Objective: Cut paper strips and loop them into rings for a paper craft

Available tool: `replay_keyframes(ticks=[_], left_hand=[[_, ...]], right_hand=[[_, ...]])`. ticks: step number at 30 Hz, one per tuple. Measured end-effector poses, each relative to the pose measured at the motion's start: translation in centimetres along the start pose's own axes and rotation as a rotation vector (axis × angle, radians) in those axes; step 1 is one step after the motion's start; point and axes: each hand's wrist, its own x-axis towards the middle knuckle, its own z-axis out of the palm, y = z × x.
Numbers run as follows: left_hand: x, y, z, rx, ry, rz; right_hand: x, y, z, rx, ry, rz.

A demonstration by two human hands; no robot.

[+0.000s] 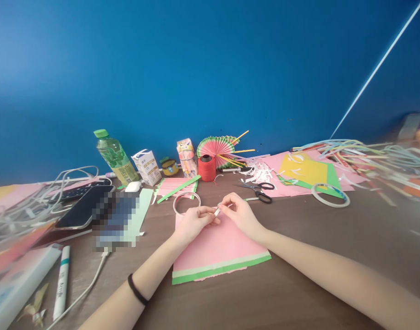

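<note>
My left hand (192,223) and my right hand (240,215) meet above the far part of a pink paper sheet (218,245) with a pale and a bright green band along its near edge. Thumb and fingers of both hands pinch a small, narrow white strip (217,211); whether it is paper or tape I cannot tell. Just beyond my left hand lies a roll of tape (186,194). Black-handled scissors (264,197) rest open beyond my right hand. A pleated pink paper piece with a green strip (179,189) lies behind the tape roll.
Along the blue wall stand a green-capped bottle (115,158), cartons (146,167), a red thread spool (207,168) and a pleated fan (217,149). Left are phones (86,206), cables and a marker (62,282). Right are paper scraps (260,173), coloured sheets (304,169) and another tape roll (330,201).
</note>
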Motion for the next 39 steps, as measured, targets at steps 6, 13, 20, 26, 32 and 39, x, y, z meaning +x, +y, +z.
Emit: replay_keyframes(ticks=[6, 13, 20, 26, 32, 39], left_hand=[[0.16, -0.4, -0.12, 0.001, -0.026, 0.024], [0.25, -0.58, -0.16, 0.033, -0.042, 0.042], [0.36, -0.84, -0.45, 0.084, -0.084, 0.078], [0.18, -0.78, -0.37, 0.123, -0.09, 0.089], [0.09, -0.51, -0.36, 0.115, -0.091, 0.119], [0.01, -0.19, -0.37, 0.071, -0.001, 0.095]], right_hand=[[-0.04, 0.01, -0.03, -0.007, 0.002, 0.009], [-0.08, 0.07, 0.06, -0.009, -0.002, 0.013], [-0.03, -0.09, -0.07, -0.009, -0.012, 0.006], [0.01, 0.1, -0.07, -0.007, -0.037, -0.016], [0.03, 0.12, -0.07, 0.074, -0.035, 0.045], [-0.23, -0.27, -0.3, 0.108, -0.119, 0.081]])
